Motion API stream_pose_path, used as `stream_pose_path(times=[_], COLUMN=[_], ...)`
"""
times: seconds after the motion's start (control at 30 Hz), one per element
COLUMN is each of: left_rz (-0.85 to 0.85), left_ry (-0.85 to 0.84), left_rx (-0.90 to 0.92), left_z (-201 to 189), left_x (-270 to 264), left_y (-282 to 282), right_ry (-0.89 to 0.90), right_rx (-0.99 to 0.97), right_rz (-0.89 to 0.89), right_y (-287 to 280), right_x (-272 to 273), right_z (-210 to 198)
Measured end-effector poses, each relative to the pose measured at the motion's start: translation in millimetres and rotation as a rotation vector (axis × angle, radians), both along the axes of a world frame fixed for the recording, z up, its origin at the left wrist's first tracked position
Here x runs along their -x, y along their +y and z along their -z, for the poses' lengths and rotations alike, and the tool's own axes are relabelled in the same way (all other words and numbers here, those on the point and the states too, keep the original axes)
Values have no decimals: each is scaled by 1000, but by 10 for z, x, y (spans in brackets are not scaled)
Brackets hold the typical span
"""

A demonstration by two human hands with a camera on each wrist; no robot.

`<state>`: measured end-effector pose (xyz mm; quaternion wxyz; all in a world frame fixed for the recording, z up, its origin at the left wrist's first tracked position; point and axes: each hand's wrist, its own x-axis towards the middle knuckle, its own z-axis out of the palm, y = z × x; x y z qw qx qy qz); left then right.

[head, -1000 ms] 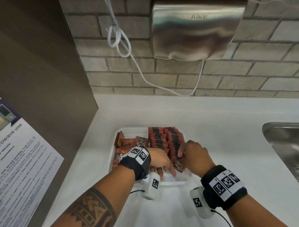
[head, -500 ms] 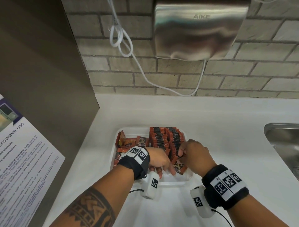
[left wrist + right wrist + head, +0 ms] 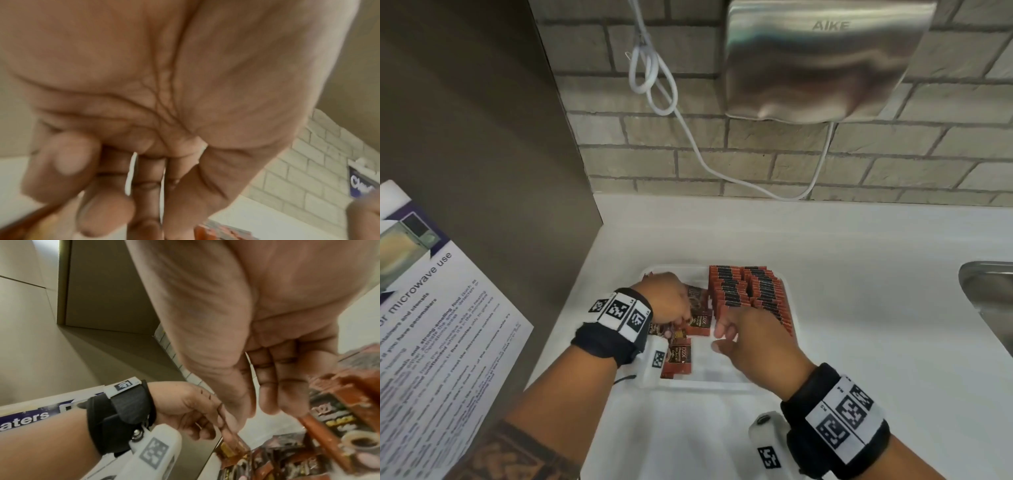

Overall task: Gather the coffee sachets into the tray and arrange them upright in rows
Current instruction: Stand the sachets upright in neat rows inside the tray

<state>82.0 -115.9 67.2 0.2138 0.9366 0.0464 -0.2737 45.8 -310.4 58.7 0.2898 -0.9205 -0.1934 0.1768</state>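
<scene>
A white tray [image 3: 702,385] sits on the counter. Two upright rows of red-brown coffee sachets [image 3: 743,291] fill its right half. Loose sachets [image 3: 698,325] lie flat in a heap in its left half. My left hand [image 3: 683,320] reaches into that heap. In the right wrist view the left hand [image 3: 213,421] pinches a loose sachet [image 3: 234,444] with curled fingers. My right hand [image 3: 719,337] hovers at the near end of the rows. Its fingers [image 3: 273,402] are straight and hold nothing, right beside the upright sachets [image 3: 353,395]. The left wrist view is blurred.
A steel sink [image 3: 989,308] lies at the right edge of the white counter [image 3: 859,308]. A metal hand dryer [image 3: 818,61] and its white cable [image 3: 688,137] hang on the brick wall. A brown panel with a microwave notice [image 3: 441,325] stands at the left.
My left hand has moved left from the near end of the rows into the loose heap. My right hand has let go of the sachet it was tucking in.
</scene>
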Motion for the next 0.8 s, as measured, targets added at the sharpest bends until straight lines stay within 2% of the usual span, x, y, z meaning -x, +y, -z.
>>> stream_pose_path(times=[0.1, 0.2, 0.27, 0.5, 0.63, 0.8], left_rz=[-30, -3, 50, 114, 122, 131], left_ry=[-153, -195, -224, -98, -92, -93], left_rx=[-106, -154, -251, -335, -299, -277], left_z=[12, 83, 140, 319, 396, 449], left_x=[13, 23, 8, -80, -80, -120], left_y=[220, 255, 244, 305, 401, 474], right_ry=[57, 110, 136, 154, 210, 272], right_rx=[36, 110, 156, 254, 217, 90], right_rz=[-28, -13, 0, 19, 75, 164], right_y=[274, 543, 712, 1082, 1107, 1062], right_x=[14, -53, -125, -422, -519, -532], right_z=[9, 41, 74, 273, 407, 336])
